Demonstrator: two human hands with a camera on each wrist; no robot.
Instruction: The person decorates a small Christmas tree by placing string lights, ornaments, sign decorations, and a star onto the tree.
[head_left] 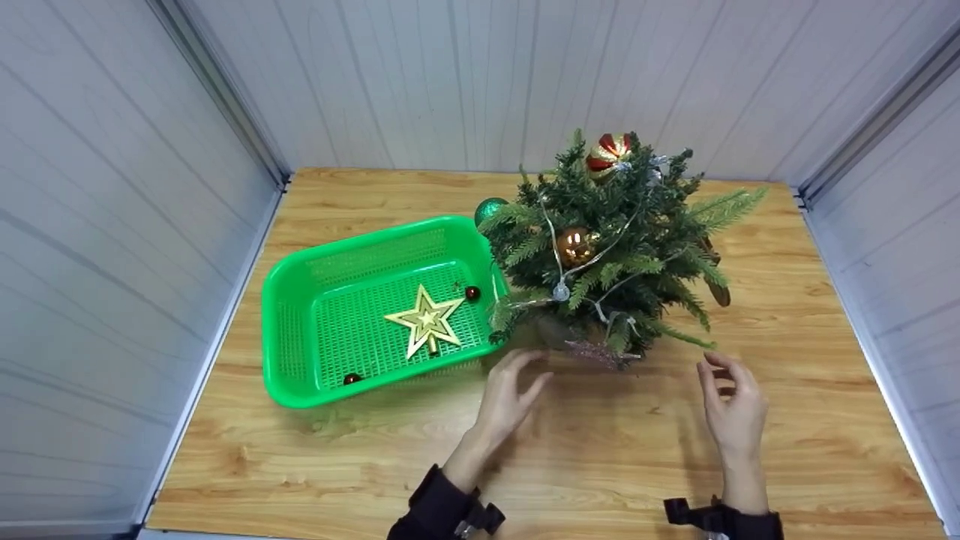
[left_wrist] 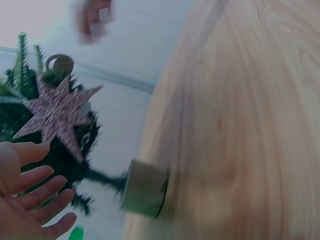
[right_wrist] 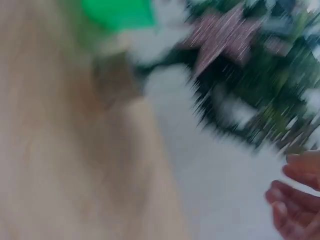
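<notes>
A small Christmas tree [head_left: 630, 225] stands on the table, hung with a wire light string, a gold ball [head_left: 576, 246], a red-and-gold ball [head_left: 609, 154] and a green ball [head_left: 491, 212]. Low on its near side hangs a glittery pink star [left_wrist: 57, 115]; the tree's base [left_wrist: 145, 189] shows below it. My left hand [head_left: 510, 397] is at the tree's lower left, near the basket's corner, its fingers spread and holding nothing. My right hand [head_left: 733, 405], loosely bent and without anything in it, is in front of the tree's lower right branches.
Left of the tree sits a green plastic basket [head_left: 300, 397]. Inside lie a gold star topper [head_left: 426, 321] and two small dark red balls, one near the right wall [head_left: 472, 293], one by the front wall [head_left: 352, 379]. Pale panels [head_left: 420, 82] enclose the wooden table [head_left: 585, 465].
</notes>
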